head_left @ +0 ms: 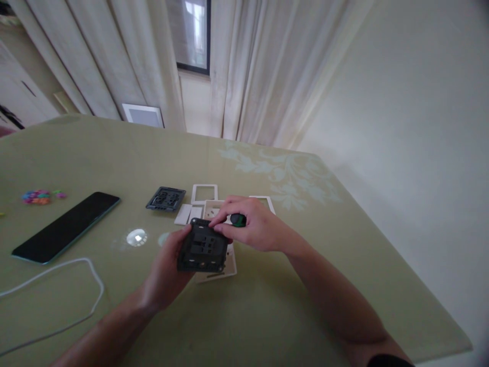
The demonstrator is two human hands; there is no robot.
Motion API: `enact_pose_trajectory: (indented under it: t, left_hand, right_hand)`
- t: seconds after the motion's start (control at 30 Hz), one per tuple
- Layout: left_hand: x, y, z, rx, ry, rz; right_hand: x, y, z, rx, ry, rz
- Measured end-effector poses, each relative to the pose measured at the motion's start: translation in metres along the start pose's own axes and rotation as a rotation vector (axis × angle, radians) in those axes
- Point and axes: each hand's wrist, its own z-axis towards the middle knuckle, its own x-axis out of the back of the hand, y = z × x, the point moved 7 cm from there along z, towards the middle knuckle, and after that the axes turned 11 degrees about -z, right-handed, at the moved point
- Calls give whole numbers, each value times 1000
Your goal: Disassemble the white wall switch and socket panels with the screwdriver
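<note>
My left hand grips a dark square switch module from below and the left, tilted toward me above the table. My right hand is closed round a small tool with a black and green handle, its fingertips pressing at the module's top edge. Under the module lies a cream switch plate. A second dark module lies flat further back. Near it are a white square frame and small white rocker pieces.
A black phone lies at left on the green tablecloth. A white cable loops near the front left. Small coloured bits sit far left. The table's right edge drops off by a pale wall; curtains hang behind.
</note>
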Motion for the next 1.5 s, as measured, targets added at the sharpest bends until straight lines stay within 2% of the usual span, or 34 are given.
enact_pose_trajectory:
  t: [0.2,0.57,0.83,1.03,1.3,1.5]
  left_hand:
    - [10,-14,0,64,67,-16]
    - [1,-8,-3,80,36,-43]
    - [12,-12,-2,54,59,45]
    - [10,0,0,-48,-10,101]
    - [10,13,-3,-149,20,257]
    - [-6,30,-8,-327,-46,448]
  right_hand:
    - [-5,2,1,-39,-17,-21]
    - [-5,3,0,-85,-21,10]
    - [-8,15,1,-183,-3,58]
    - [-5,18,3,-189,62,2]
    - [-9,18,5,-167,-7,65]
    - [-3,20,4,-181,2,59]
